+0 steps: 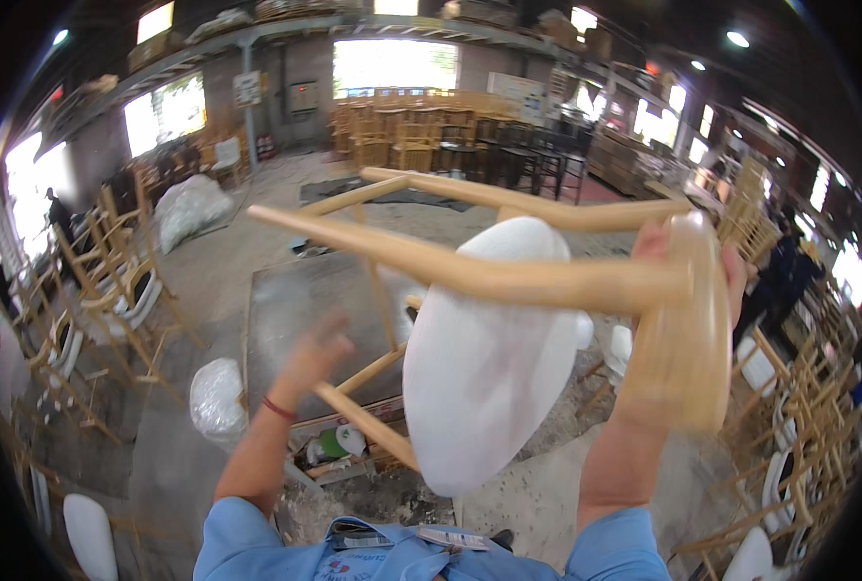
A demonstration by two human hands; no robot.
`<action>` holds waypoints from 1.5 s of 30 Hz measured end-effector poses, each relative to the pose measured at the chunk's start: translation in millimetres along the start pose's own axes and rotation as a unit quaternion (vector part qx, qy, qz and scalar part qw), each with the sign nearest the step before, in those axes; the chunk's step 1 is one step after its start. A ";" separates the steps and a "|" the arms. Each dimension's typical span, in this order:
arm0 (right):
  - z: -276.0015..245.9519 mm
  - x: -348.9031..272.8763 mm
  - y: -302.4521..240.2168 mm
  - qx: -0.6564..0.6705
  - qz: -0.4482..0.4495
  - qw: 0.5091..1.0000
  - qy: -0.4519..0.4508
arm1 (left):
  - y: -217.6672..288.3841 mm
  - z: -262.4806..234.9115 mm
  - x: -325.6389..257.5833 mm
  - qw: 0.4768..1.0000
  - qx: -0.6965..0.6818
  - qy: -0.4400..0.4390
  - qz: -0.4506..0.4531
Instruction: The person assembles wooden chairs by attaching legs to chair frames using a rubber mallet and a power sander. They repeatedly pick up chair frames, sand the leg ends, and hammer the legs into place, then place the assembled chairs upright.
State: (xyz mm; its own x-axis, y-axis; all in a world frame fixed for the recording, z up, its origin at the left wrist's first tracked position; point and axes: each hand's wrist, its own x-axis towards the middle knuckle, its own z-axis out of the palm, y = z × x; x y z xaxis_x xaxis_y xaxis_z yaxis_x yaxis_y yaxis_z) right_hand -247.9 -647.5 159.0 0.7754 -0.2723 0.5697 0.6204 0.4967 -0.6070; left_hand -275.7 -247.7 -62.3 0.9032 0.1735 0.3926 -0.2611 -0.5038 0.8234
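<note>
A light wooden chair [508, 276] with a white seat pad [494, 368] hangs tilted on its side in front of me, legs pointing away to the left. My right hand [652, 242] is closed around its curved wooden backrest [688, 339], with fingers showing on both sides of the wood. Left of the seat, my left hand [320, 353] is blurred by motion, its fingers seemingly stretched out and holding nothing. It is close to a chair leg [368, 426]. Below the chair lies a dark flat board [291, 310], partly hidden by it.
Wooden chairs crowd the left [121, 281] and the right [789, 465]. A plastic-wrapped bundle [218, 397] sits by the board, and a larger one [194, 208] farther back. An open box of small items [339, 455] is near my feet. Stacked chairs [402, 136] line the back.
</note>
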 end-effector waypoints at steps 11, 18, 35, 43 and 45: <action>-355.4 35.5 4.3 0.420 0.299 0.856 0.031 | 43.9 85.4 164.7 0.791 -0.503 0.338 0.090; -587.9 58.4 4.1 0.324 0.272 0.903 0.072 | 212.3 233.5 242.0 0.810 -0.525 0.143 0.218; -777.4 58.3 193.2 -0.118 0.251 0.780 0.561 | 371.0 807.4 534.4 0.631 -0.651 -0.397 0.143; -826.7 182.7 264.4 -0.355 0.582 0.683 0.261 | 315.1 956.3 604.8 0.692 -0.557 -0.438 0.137; -841.5 191.3 264.8 -0.319 0.578 0.695 0.285 | 279.1 968.1 606.4 0.752 -0.479 -0.436 0.124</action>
State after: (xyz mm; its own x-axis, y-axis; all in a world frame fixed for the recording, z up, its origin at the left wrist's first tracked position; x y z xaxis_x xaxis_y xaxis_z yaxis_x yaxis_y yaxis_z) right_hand 163.8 -1261.6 -359.0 0.6064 -0.3672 -0.7053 -0.6716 0.2384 -0.7015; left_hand 528.8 -1102.4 8.9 0.5571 -0.6561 0.5092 -0.2062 0.4846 0.8501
